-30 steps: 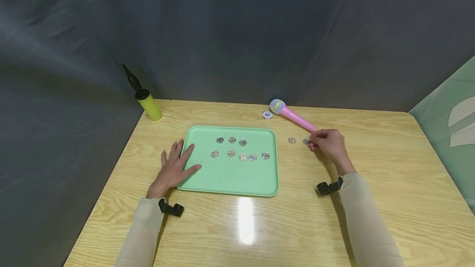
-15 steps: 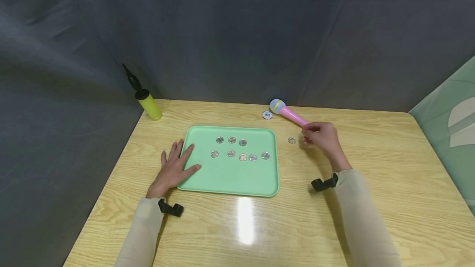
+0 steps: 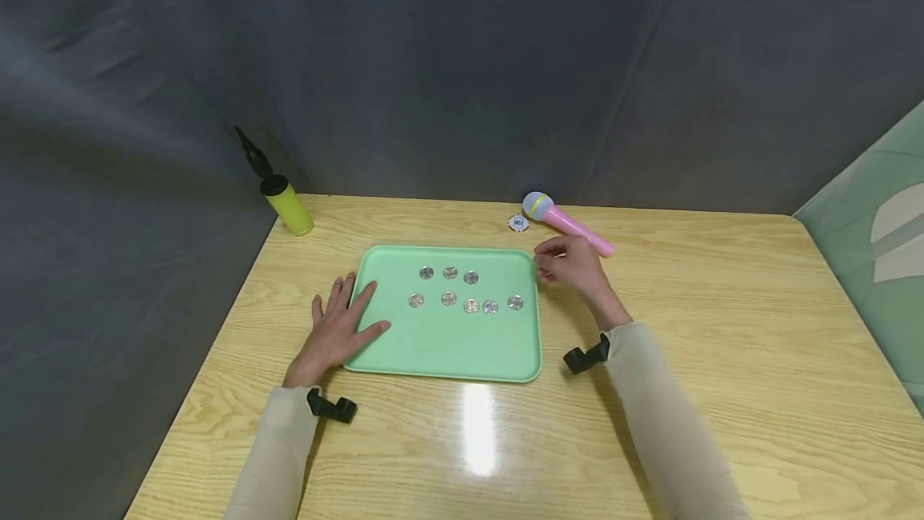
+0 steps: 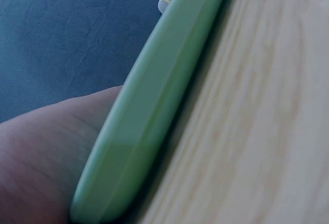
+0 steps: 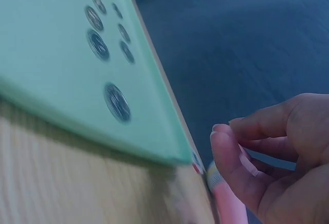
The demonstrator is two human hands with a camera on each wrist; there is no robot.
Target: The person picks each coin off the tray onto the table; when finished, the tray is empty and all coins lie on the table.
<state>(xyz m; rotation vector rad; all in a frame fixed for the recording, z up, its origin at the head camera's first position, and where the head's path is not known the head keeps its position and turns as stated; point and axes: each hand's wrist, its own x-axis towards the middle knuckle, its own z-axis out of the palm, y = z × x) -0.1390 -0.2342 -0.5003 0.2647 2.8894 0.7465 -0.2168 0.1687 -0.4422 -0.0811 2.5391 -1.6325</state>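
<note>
1. Head: the left hand (image 3: pixel 334 339) lies spread on the left rim of a green tray (image 3: pixel 447 355) bearing eight coins (image 3: pixel 472 306); the right hand (image 3: pixel 575 265) is at its right rim. A chip (image 3: pixel 518 223) reads "100".
2. Left wrist: a microphone (image 4: pixel 166 1) peeks past the tray.
3. Right wrist: thumb and fingers pinch what seems a coin, mostly hidden; coin markings are unreadable.

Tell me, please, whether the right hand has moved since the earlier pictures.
Yes; in the head view, the right hand has moved left, nearer the stationary green tray.
</note>
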